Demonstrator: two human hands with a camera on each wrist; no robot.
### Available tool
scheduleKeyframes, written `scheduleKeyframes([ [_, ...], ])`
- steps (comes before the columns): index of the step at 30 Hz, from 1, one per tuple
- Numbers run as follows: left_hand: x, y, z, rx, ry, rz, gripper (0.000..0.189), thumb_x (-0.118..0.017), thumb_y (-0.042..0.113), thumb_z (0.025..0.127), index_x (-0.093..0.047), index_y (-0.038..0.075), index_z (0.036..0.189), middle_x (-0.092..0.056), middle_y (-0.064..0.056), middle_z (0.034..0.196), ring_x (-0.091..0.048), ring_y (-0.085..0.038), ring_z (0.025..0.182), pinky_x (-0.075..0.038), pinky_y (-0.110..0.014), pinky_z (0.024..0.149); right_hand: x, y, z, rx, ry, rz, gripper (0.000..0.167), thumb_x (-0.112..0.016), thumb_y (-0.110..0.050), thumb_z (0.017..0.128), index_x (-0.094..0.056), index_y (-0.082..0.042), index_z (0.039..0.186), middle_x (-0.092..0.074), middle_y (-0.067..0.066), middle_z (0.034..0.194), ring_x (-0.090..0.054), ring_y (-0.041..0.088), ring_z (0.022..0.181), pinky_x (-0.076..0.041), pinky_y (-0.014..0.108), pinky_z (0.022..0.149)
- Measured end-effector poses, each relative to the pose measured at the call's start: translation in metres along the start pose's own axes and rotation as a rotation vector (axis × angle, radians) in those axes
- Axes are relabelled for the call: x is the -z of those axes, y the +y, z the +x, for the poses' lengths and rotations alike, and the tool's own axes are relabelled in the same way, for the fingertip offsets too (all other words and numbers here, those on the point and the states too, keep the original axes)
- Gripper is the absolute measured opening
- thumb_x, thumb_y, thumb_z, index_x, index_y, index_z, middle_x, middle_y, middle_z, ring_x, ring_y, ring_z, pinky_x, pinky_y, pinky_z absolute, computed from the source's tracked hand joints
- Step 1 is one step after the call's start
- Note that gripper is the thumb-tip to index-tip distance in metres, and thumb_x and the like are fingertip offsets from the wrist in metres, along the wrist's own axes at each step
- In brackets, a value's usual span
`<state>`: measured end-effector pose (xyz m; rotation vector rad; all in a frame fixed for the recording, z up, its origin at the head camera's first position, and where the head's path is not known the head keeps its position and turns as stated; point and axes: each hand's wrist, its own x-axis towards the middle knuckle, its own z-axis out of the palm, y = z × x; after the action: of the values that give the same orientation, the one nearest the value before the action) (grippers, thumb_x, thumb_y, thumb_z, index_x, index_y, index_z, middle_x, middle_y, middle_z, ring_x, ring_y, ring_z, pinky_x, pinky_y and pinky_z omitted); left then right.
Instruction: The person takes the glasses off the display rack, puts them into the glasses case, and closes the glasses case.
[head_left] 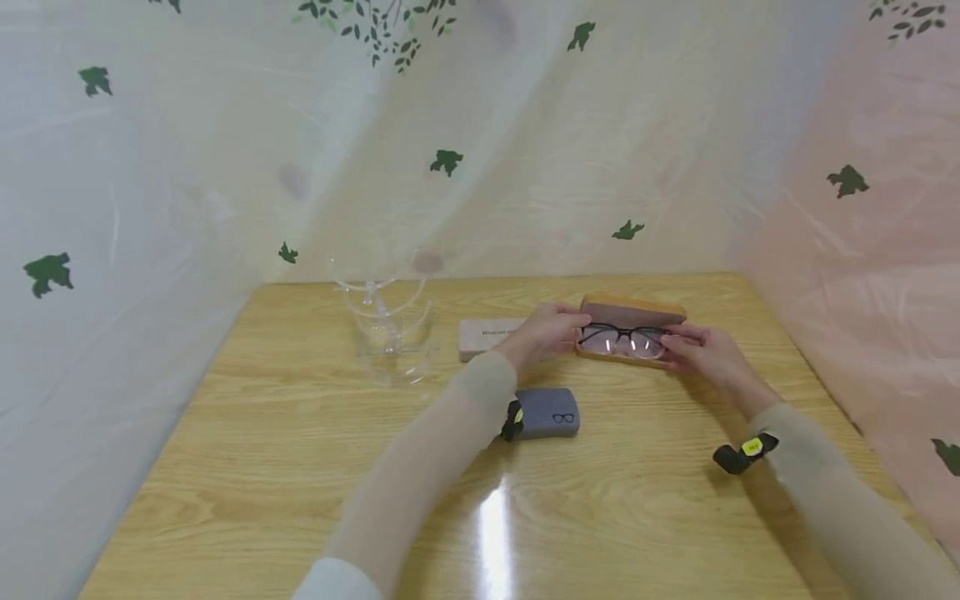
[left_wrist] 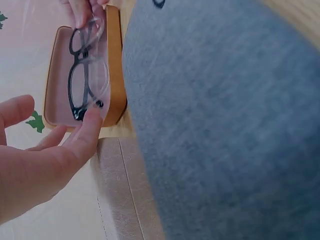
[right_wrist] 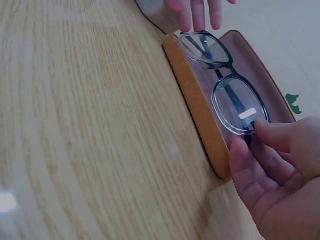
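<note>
Folded eyeglasses (head_left: 619, 338) with dark upper rims and clear lower rims lie at the opening of an orange-brown glasses case (right_wrist: 190, 90). The case's lid is raised, showing a mauve lining. My right hand (right_wrist: 287, 175) pinches one end of the eyeglasses between thumb and fingers. At the other end is my left hand (left_wrist: 47, 160), its fingers extended and its thumb apart. The left fingertips (left_wrist: 92, 117) are at the frame's corner; whether they bear on it I cannot tell. A blue-grey glasses case (head_left: 551, 412) lies shut beneath the left wrist.
A pale beige case with lettering (head_left: 480, 337) sits left of the orange-brown case, partly behind the left hand. Further left stands a clear plastic display rack (head_left: 386, 329) with several curved arms. A patterned sheet (head_left: 517, 192) hangs round the wooden table (head_left: 300, 467).
</note>
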<state>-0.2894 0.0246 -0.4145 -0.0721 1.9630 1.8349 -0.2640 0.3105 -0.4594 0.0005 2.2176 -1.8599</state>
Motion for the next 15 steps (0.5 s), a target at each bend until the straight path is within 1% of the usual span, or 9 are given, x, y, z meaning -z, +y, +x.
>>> scheduleKeyframes([
  [2,-0.0004,0.0003,0.0013,0.009,-0.015,0.005,0.043,-0.067,0.019,0.1,-0.058,-0.002,0.136,-0.062,-0.013,0.129,-0.057,-0.035,0.125,-0.051,-0.043,0.102,0.0001,-0.0015,0.0005,0.015,0.018,-0.065,0.06,-0.062,-0.017,0.103,-0.037,0.018,0.146,-0.074,-0.01,0.097,-0.069,0.003,0.082,-0.059,0.023,0.075],
  [4,-0.0008,0.0001,0.0026,0.013,-0.039,-0.002,0.044,-0.066,0.017,0.1,-0.055,-0.004,0.137,-0.06,-0.015,0.13,-0.055,-0.037,0.127,-0.049,-0.046,0.104,-0.0001,-0.0028,0.0011,0.016,0.034,-0.096,0.059,-0.061,-0.017,0.103,-0.039,0.017,0.145,-0.074,-0.01,0.096,-0.068,0.002,0.082,-0.059,0.023,0.074],
  [7,-0.0013,-0.0005,0.0035,0.017,-0.069,-0.012,0.046,-0.065,0.016,0.101,-0.053,-0.005,0.139,-0.058,-0.016,0.131,-0.053,-0.038,0.129,-0.047,-0.048,0.106,-0.001,-0.0045,0.0021,0.01,0.057,-0.142,0.058,-0.062,-0.019,0.103,-0.041,0.016,0.144,-0.072,-0.008,0.097,-0.067,0.002,0.081,-0.059,0.023,0.074],
  [11,-0.0023,-0.0012,0.003,0.021,-0.105,-0.028,0.049,-0.062,0.016,0.102,-0.048,-0.006,0.143,-0.053,-0.018,0.139,-0.047,-0.037,0.135,-0.044,-0.051,0.109,-0.0008,-0.0045,0.0058,-0.005,0.083,-0.205,0.057,-0.063,-0.022,0.103,-0.045,0.014,0.143,-0.07,-0.006,0.095,-0.065,0.003,0.078,-0.059,0.022,0.071],
  [13,-0.0027,-0.0014,0.0028,0.02,-0.122,-0.02,0.05,-0.06,0.017,0.103,-0.047,-0.006,0.146,-0.05,-0.02,0.145,-0.046,-0.037,0.138,-0.043,-0.051,0.109,-0.0004,-0.0045,0.0078,-0.018,0.093,-0.214,0.057,-0.063,-0.022,0.103,-0.046,0.014,0.143,-0.07,-0.006,0.093,-0.065,0.003,0.075,-0.058,0.021,0.069],
  [15,-0.0031,-0.0017,0.0032,0.019,-0.13,-0.011,0.051,-0.06,0.018,0.104,-0.046,-0.006,0.146,-0.049,-0.02,0.147,-0.045,-0.036,0.138,-0.044,-0.051,0.109,0.0,-0.0051,0.009,-0.037,0.103,-0.208,0.059,-0.065,-0.021,0.102,-0.044,0.015,0.144,-0.069,-0.008,0.091,-0.065,0.003,0.074,-0.058,0.022,0.069],
])
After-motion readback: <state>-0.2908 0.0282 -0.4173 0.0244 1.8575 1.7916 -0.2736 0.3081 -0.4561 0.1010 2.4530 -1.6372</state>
